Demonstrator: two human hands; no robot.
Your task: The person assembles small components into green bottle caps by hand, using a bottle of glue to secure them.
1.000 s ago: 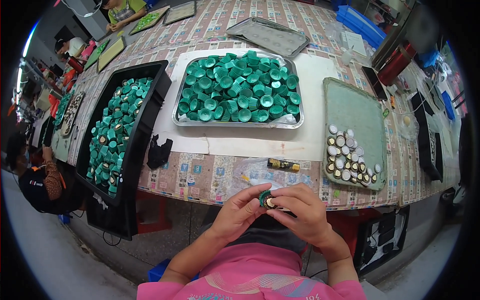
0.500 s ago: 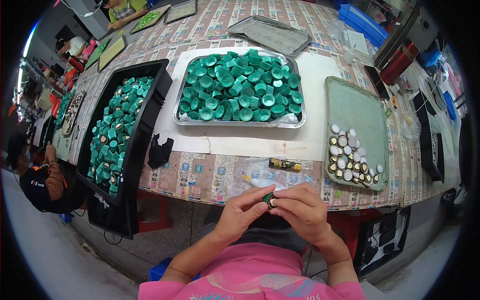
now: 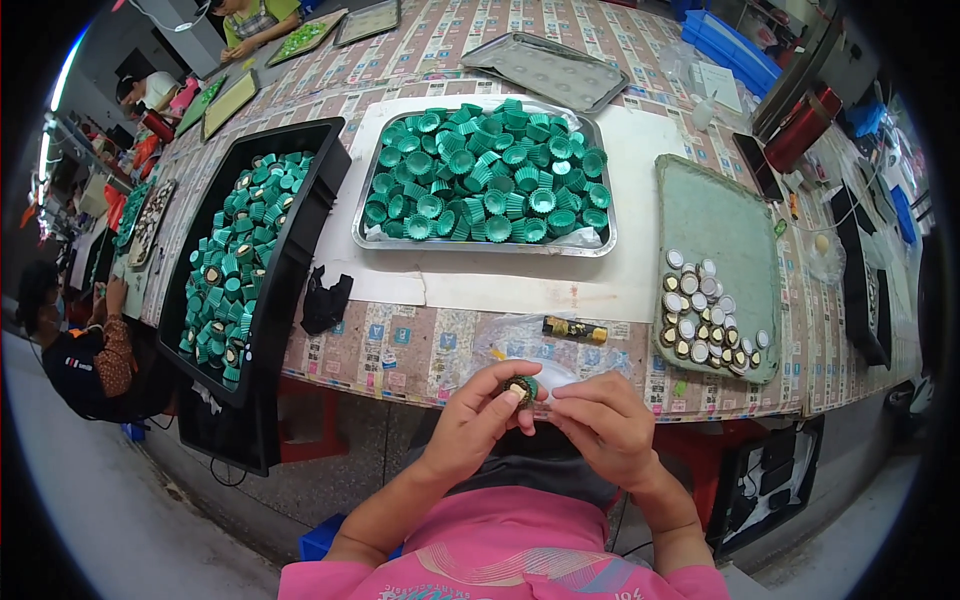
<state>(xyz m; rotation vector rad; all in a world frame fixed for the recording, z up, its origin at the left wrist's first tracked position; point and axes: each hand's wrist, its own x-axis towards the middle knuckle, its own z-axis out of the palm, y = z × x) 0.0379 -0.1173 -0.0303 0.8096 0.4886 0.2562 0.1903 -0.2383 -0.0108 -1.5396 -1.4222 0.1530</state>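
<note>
Near the table's front edge, my left hand (image 3: 465, 425) is closed on a small green fluted cup (image 3: 523, 388), pinched between thumb and fingers. A dark round piece with a cream centre shows in the cup's mouth. Just right of it is my right hand (image 3: 608, 420), its thumb and fingertips pressed together; whether something small is between them I cannot make out. Beyond both hands, a silver tray (image 3: 480, 250) is heaped with green fluted cups (image 3: 490, 170). On the right, a pale green tray (image 3: 715, 215) bears a cluster of small round gold-and-white pieces (image 3: 705, 320).
A deep black bin (image 3: 262, 320) at left holds filled green cups. A black cloth (image 3: 324, 302), clear plastic (image 3: 500, 340) and a black-and-gold tube (image 3: 575, 330) lie near the front edge. A phone (image 3: 755, 165) and red flask (image 3: 803, 130) stand far right. Other people work at left.
My right fingertips have drawn off the green cup toward the right. My left hand has turned the cup so its filled mouth shows. The view has shifted slightly.
</note>
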